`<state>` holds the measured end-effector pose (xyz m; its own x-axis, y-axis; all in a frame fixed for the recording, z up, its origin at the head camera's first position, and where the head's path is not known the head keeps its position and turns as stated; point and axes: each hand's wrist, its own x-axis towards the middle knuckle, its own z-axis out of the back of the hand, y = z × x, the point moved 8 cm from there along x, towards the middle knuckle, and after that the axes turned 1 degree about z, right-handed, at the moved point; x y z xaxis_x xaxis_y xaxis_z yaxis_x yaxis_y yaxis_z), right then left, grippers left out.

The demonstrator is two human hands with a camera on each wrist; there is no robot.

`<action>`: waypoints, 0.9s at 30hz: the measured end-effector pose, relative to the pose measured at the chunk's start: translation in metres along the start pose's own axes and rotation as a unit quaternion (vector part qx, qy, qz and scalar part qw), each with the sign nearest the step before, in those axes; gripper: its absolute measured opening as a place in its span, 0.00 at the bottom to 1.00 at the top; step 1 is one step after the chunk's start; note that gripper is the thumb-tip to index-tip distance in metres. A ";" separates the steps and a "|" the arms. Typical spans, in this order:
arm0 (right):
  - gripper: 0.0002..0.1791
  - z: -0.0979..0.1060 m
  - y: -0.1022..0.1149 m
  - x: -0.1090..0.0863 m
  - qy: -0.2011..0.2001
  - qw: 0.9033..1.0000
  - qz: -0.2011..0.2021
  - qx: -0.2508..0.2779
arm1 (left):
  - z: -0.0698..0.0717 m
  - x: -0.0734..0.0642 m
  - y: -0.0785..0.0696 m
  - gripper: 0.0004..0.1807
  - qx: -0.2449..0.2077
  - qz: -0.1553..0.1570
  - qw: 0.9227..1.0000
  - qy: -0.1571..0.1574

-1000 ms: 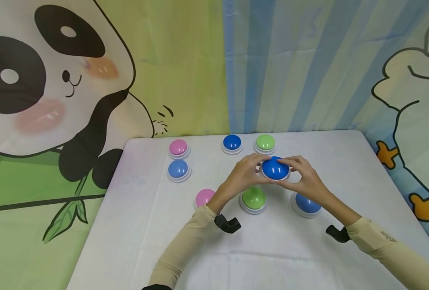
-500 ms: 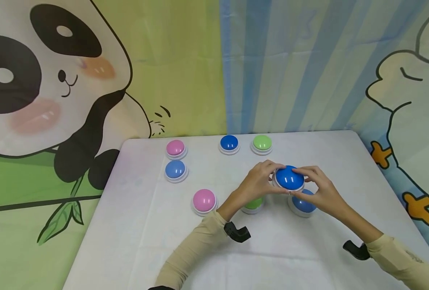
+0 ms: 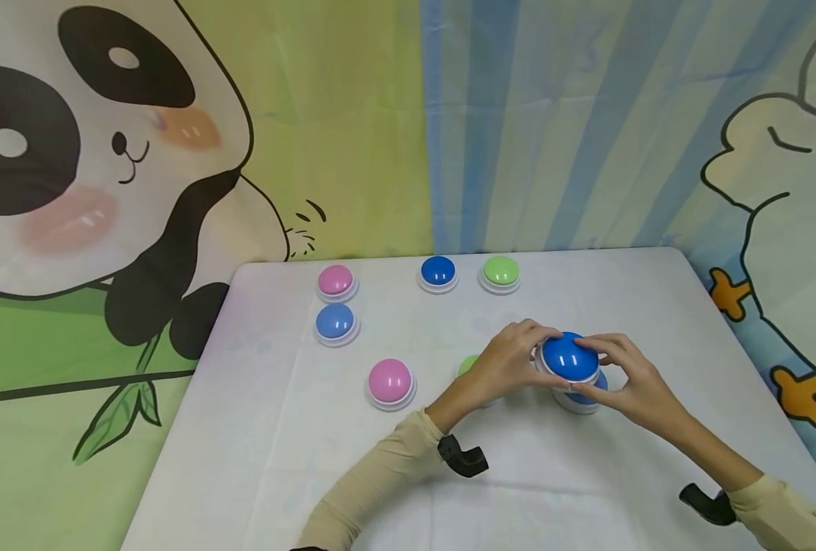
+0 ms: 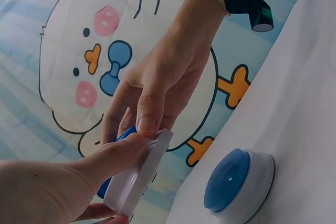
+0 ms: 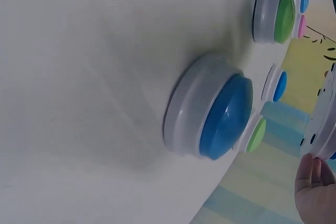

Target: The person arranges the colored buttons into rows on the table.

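Both hands hold one dark blue dome button with a white base [image 3: 569, 357], raised above the table. My left hand [image 3: 514, 360] pinches its left side and my right hand [image 3: 634, 379] its right side, thumbs low and fingers high. Behind and below it in the head view, a lighter blue button [image 3: 582, 406] sits on the table, partly covered. The left wrist view shows the held button's white rim [image 4: 137, 177] edge-on, tilted, apart from the table button [image 4: 227, 181]. In the right wrist view the held button's perforated underside [image 5: 319, 114] shows at the edge.
A green button [image 3: 468, 364] is mostly hidden behind my left hand, with a pink one [image 3: 390, 381] left of it. Farther back stand pink [image 3: 335, 281], light blue [image 3: 335, 322], dark blue [image 3: 438, 272] and green [image 3: 501, 272] buttons on the white table [image 3: 325, 467]. Printed curtains rise behind.
Both hands have carried the dark blue button right and nearer to me, from above the green button to over the lighter blue one. The front pink button came into full view.
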<state>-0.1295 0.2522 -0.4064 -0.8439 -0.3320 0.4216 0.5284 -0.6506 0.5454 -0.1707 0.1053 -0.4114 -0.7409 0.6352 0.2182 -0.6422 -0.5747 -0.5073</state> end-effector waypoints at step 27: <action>0.41 0.061 -0.101 -0.051 -0.006 0.998 -0.068 0.014 | -0.090 0.106 -0.058 0.43 0.074 0.015 0.990 0.123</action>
<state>-0.1342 0.3763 -0.4384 -0.9070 -0.2336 0.3504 0.4113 -0.6698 0.6182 -0.1944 0.2527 -0.4336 -0.7017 0.7124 -0.0129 -0.6561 -0.6532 -0.3780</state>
